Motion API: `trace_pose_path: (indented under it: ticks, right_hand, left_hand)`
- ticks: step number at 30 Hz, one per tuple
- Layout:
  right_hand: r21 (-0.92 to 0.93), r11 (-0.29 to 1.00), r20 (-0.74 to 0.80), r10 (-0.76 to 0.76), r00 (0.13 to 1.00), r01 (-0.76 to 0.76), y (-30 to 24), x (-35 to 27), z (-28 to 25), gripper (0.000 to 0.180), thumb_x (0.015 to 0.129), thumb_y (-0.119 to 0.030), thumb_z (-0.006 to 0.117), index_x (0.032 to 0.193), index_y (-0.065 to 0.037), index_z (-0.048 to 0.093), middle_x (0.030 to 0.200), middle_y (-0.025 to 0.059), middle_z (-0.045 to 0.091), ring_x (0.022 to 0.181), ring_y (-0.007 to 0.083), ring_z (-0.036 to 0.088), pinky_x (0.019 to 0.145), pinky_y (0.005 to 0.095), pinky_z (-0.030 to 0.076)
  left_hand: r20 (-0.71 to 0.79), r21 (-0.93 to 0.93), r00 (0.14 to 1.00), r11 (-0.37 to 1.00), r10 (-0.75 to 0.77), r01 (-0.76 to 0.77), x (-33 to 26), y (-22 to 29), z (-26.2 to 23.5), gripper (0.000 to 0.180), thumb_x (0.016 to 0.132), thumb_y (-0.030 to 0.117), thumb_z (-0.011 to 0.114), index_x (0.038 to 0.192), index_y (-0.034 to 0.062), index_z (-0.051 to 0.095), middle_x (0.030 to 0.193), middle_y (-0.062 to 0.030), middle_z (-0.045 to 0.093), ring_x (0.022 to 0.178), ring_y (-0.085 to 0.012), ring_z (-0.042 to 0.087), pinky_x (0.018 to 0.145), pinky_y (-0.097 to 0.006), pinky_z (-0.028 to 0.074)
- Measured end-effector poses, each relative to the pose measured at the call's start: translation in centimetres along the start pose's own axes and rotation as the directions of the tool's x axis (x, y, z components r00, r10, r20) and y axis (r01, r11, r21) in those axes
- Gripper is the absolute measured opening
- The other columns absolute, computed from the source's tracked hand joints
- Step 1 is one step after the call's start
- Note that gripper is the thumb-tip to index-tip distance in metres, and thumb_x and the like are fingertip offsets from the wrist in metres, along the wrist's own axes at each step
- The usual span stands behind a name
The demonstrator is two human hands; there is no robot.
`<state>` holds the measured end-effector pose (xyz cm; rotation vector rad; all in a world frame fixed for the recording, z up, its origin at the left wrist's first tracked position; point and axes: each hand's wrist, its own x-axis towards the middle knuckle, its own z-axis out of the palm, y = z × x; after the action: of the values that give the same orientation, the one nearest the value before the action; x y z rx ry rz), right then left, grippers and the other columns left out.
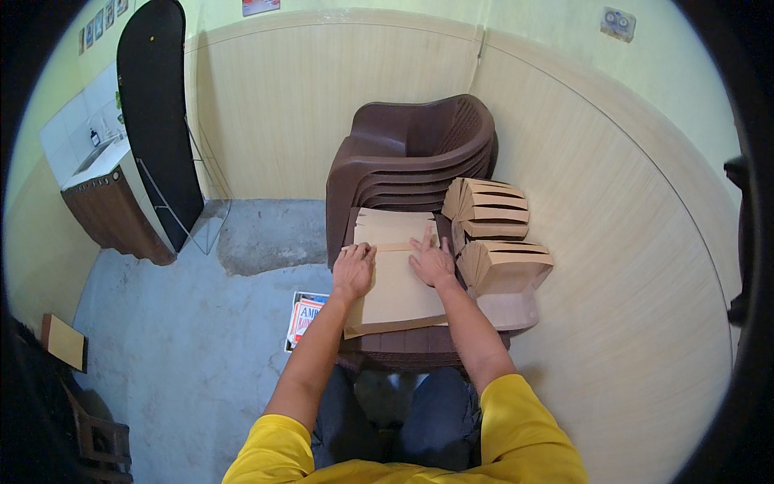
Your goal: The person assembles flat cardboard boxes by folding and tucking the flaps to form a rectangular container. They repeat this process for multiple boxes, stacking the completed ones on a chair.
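A flat brown cardboard box blank [395,290] lies in front of me on a dark brown plastic chair seat. Slots are cut near its far end, and a crease runs across it under my fingers. My left hand [354,270] is at the left end of that crease, its bent fingers close together on the cardboard. Toward the crease's right end, my right hand [432,260] presses down with its fingers spread. Just right of it stand folded brown cardboard boxes [506,266], with another group of them [492,211] farther back.
Stacked brown plastic chairs [419,133] rise behind the cardboard, near the panelled wall [613,266]. A crate of printed papers [304,319] sits on the floor to the left. Farther left, a black ironing board [157,113] leans upright beside a sink counter [109,161].
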<state>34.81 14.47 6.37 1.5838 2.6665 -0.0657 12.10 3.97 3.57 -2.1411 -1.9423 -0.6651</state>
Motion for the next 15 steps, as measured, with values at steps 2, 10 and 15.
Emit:
trace_pose_path:
  ticks: [2, 10, 15]
  right_hand:
    - [0.101, 0.989, 0.014, 0.110, 0.994, -0.111, 1.6, 0.1, -0.7, 0.094, 0.108, -0.045, 0.050, 0.169, 0.003, -0.004, 0.173, 0.0185, 0.034, 0.154, 0.0306, 0.043, 0.134, 0.0512, 0.017]
    - [0.335, 0.942, -0.214, 0.086, 0.973, -0.010, -1.5, -5.3, -5.6, 0.073, 0.107, -0.056, 0.051, 0.163, -0.009, 0.044, 0.167, 0.0264, 0.041, 0.156, 0.0366, 0.040, 0.125, 0.0528, 0.035]
    - [0.409, 0.816, 0.028, 0.436, 0.900, -0.408, -5.9, -15.1, -7.8, 0.078, 0.098, -0.061, 0.064, 0.157, -0.012, 0.052, 0.149, 0.0298, 0.057, 0.131, 0.0402, 0.063, 0.101, 0.0547, 0.054]
  left_hand:
    - [-0.004, -0.006, 1.000, 1.000, 0.002, -0.002, -0.1, 0.0, 0.1, 0.045, 0.102, 0.027, 0.061, 0.145, 0.0117, 0.064, 0.134, -0.0058, 0.062, 0.133, -0.0267, 0.054, 0.112, -0.042, 0.043]
    - [-0.062, 0.201, 0.963, 0.942, -0.261, 0.268, 0.1, -0.2, -1.6, 0.067, 0.096, 0.046, 0.065, 0.153, 0.0099, 0.055, 0.145, -0.0078, 0.063, 0.140, -0.0250, 0.052, 0.117, -0.048, 0.036]
    - [0.055, 0.197, 0.864, 0.853, -0.501, 0.482, -1.2, -3.3, -4.8, 0.067, 0.090, 0.050, 0.075, 0.142, 0.0082, 0.066, 0.129, -0.0099, 0.072, 0.128, -0.0250, 0.062, 0.118, -0.052, 0.032]
